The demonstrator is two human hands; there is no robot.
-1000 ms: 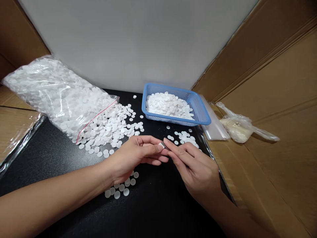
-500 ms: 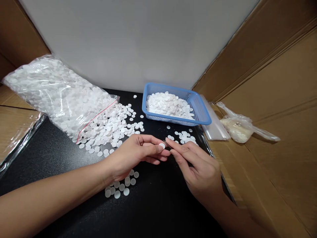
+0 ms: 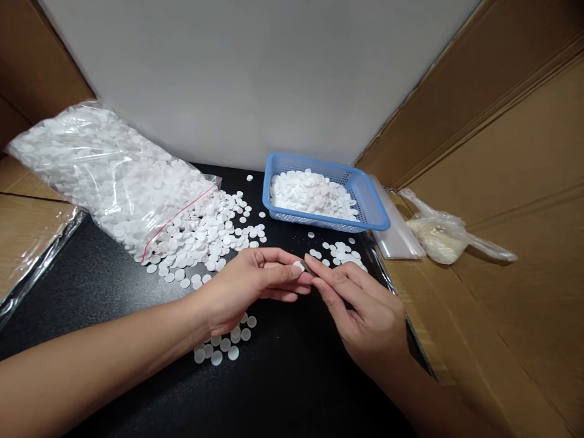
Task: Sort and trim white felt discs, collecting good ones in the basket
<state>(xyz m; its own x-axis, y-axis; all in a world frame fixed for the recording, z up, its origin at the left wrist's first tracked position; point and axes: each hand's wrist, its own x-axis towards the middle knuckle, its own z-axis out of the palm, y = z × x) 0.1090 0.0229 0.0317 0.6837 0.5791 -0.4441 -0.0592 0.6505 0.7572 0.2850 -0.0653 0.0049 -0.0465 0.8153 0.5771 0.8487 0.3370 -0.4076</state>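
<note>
My left hand [image 3: 249, 286] pinches a small white disc [image 3: 298, 266] between thumb and fingers above the black mat [image 3: 114, 328]. My right hand [image 3: 362, 310] is closed in a pinch, its fingertips touching that disc's edge; a thin dark tip shows there, too small to name. Loose white discs [image 3: 205, 234] spill from a clear zip bag [image 3: 114, 182] at the left. Under my left wrist lies a small cluster of discs [image 3: 223, 347]. A further cluster of discs [image 3: 340, 250] lies just beyond my right hand.
A blue plastic basket [image 3: 371, 207] holding white discs stands behind my hands. Right of it lie clear plastic sleeves [image 3: 396, 234] and a crumpled bag with pale contents [image 3: 440, 234]. Cardboard walls [image 3: 502, 182] flank both sides; a white panel stands behind.
Both hands stay almost in place. The disc turns slightly in my left fingers while my right fingertips shift a little against it.
</note>
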